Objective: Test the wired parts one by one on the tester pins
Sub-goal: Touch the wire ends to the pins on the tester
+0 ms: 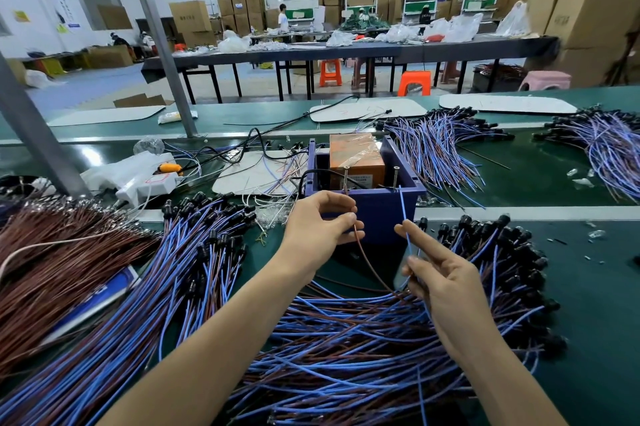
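The left hand [320,231] is pinching a thin brown wire [369,254] and the right hand [446,283] a thin blue wire [404,214], both wires running up toward the upright metal tester pins [345,178] just beyond.

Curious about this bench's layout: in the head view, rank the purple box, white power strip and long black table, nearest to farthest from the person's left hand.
From the left hand, whose fingers pinch a brown wire:
1. Purple box, just ahead of it.
2. White power strip, off to the left.
3. Long black table, far back across the floor.

Green bench [588,287], wired parts [329,356], blue tester box [381,214]
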The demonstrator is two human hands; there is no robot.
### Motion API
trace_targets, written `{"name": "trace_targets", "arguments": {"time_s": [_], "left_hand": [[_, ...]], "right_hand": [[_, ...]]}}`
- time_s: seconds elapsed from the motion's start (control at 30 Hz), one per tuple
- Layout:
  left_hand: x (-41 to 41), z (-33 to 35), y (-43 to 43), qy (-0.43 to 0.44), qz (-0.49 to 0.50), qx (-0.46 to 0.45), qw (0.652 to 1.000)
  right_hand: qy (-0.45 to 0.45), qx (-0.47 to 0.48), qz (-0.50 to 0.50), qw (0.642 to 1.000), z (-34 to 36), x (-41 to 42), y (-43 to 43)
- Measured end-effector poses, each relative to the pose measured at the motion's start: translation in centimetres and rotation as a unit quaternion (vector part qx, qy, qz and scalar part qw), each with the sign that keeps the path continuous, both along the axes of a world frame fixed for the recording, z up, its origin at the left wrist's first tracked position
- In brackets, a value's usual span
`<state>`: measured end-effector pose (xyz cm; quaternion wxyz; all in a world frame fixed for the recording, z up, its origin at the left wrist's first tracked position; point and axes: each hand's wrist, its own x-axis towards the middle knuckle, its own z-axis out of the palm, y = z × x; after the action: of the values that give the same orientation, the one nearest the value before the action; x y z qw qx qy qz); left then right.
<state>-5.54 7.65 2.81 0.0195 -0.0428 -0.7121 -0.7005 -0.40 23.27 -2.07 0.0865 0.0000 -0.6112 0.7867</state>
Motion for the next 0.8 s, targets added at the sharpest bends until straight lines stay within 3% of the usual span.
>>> {"name": "trace_targets", "arguments": {"time_s": [0.8], "left_hand": [[0.2,0.32,0.15,-0.027,-0.003,0.008,1.0]], "right_hand": [[0.03,-0.012,0.044,0.999,0.35,-0.62,0.0]]}}
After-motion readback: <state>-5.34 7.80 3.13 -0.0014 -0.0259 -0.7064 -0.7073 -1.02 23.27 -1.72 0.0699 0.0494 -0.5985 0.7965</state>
